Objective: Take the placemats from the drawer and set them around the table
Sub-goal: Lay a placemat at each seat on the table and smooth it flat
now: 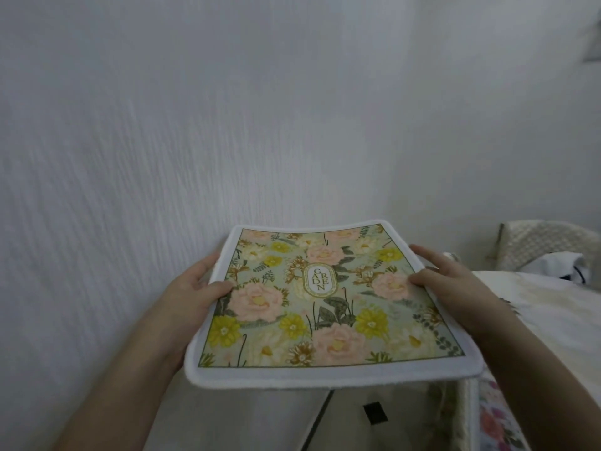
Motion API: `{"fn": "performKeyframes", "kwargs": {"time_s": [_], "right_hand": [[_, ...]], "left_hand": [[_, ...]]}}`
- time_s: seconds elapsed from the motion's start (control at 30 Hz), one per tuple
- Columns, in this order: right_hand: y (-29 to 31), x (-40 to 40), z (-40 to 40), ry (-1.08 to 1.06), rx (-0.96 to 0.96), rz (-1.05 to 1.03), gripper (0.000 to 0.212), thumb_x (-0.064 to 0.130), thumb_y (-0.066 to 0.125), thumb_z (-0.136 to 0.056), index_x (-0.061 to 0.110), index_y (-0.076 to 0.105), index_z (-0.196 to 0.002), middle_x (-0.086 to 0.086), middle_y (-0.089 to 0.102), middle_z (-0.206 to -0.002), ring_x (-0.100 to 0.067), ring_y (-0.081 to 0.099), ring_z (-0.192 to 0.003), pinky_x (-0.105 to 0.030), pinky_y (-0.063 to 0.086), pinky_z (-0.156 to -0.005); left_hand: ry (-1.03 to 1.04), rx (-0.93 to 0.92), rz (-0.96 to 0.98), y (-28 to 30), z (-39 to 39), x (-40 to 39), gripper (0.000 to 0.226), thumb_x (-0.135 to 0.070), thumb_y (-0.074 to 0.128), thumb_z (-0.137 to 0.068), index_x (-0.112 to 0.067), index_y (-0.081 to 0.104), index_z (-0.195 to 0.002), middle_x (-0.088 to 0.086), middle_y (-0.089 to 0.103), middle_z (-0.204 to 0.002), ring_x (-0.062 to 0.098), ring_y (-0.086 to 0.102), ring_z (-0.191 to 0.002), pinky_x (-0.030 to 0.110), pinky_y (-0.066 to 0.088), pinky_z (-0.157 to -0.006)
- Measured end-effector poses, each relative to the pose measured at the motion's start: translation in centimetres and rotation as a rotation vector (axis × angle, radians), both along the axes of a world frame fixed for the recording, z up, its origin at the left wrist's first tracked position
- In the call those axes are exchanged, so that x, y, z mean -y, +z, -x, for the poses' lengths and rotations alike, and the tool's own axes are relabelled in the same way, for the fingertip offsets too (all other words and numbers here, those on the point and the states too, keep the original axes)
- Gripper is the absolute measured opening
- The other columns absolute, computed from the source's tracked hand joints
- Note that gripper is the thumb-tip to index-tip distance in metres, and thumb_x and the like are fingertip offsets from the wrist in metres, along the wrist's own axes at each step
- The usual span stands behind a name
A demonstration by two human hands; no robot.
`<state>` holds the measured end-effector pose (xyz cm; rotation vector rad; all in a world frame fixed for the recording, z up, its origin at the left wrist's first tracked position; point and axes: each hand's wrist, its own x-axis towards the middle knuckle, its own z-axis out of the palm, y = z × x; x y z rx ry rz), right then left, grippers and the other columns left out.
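A floral placemat (328, 307) with a white border and a "GARDEN" label in its middle is held flat in the air in front of a white wall. My left hand (198, 288) grips its left edge, thumb on top and fingers underneath. My right hand (452, 281) grips the right edge the same way, thumb lying on the print. The table (553, 307), covered with a pale cloth, lies to the right, partly under the mat's right corner. The drawer is not in view.
A white textured wall (227, 125) fills the view ahead. A chair back with a quilted cover (546, 242) and a white cloth item (559, 265) stand at the far right. Below the mat a white furniture top (266, 415) shows, and a floral cloth (494, 421) hangs at bottom right.
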<state>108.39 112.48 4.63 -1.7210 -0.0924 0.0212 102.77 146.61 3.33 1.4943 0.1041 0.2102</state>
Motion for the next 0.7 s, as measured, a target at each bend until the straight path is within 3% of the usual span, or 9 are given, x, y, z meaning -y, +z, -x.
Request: {"fn": "performKeyframes", "kwargs": {"time_s": [0.4,0.53,0.7], "right_hand": [[-2.9,6.7,-4.1,-0.216,-0.001,-0.054,0.052,0.006,0.053,-0.095,0.03,0.048,-0.141,-0.005,0.075,-0.102,-0.028,0.075,-0.079,-0.035,0.059,-0.056],[-4.4,10.2,-6.9,-0.282,0.005,-0.074,0.048,0.003,0.05,-0.097,0.03,0.049,-0.137,0.0,0.077,-0.088,-0.026,0.075,-0.074,-0.031,0.058,-0.051],[-5.5,14.3,-11.2,-0.343,0.001,-0.099,0.048,0.001,0.048,-0.097,0.031,0.049,-0.135,0.0,0.077,-0.086,-0.027,0.075,-0.072,-0.031,0.057,-0.05]], "left_hand": [[-0.215,-0.063,0.012,-2.2,-12.8,5.9,0.042,-0.012,0.061,-0.095,-0.03,0.057,-0.132,0.012,0.077,-0.094,0.035,0.075,-0.076,0.037,0.058,-0.049],[-0.291,-0.078,-0.015,-3.7,-18.3,9.9,0.048,-0.006,0.059,-0.095,-0.031,0.054,-0.136,0.012,0.077,-0.097,0.037,0.075,-0.08,0.04,0.059,-0.052],[-0.35,-0.115,-0.018,-4.0,-24.8,14.6,0.048,-0.007,0.058,-0.096,-0.034,0.053,-0.136,0.013,0.077,-0.099,0.038,0.075,-0.083,0.042,0.06,-0.053]]}}
